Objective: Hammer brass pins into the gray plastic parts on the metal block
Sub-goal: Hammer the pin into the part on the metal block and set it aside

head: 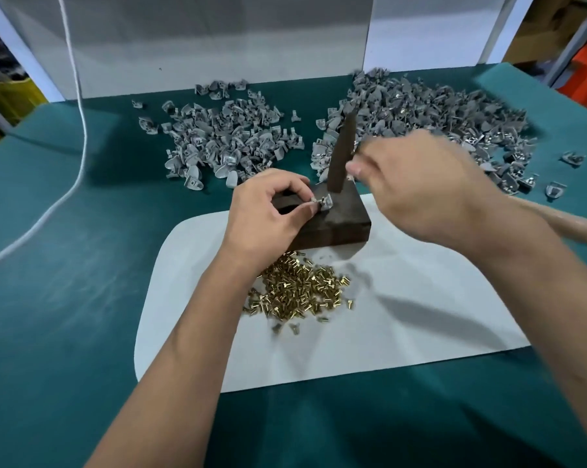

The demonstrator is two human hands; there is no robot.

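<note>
My table (66,298) is covered in dark green cloth, with a white sheet (369,339) spread near its front edge. White panels (218,38) stand along the far edge; a white cord (82,136) trails down across the left side. No writing is legible anywhere.

The metal block (336,228) sits on the sheet's far edge, at mid-table. My left hand (268,217) rests on the block and pinches a gray plastic part (322,201) on its top face. My right hand (430,194), blurred, is closed around a hammer: its dark head (342,150) stands just above the block, beside the part, and the wooden handle (575,228) runs toward the right edge.

Brass pins (302,292) lie heaped on the sheet, just in front of the block. Two piles of gray parts lie toward the far edge: left pile (224,140), right pile (437,113).
</note>
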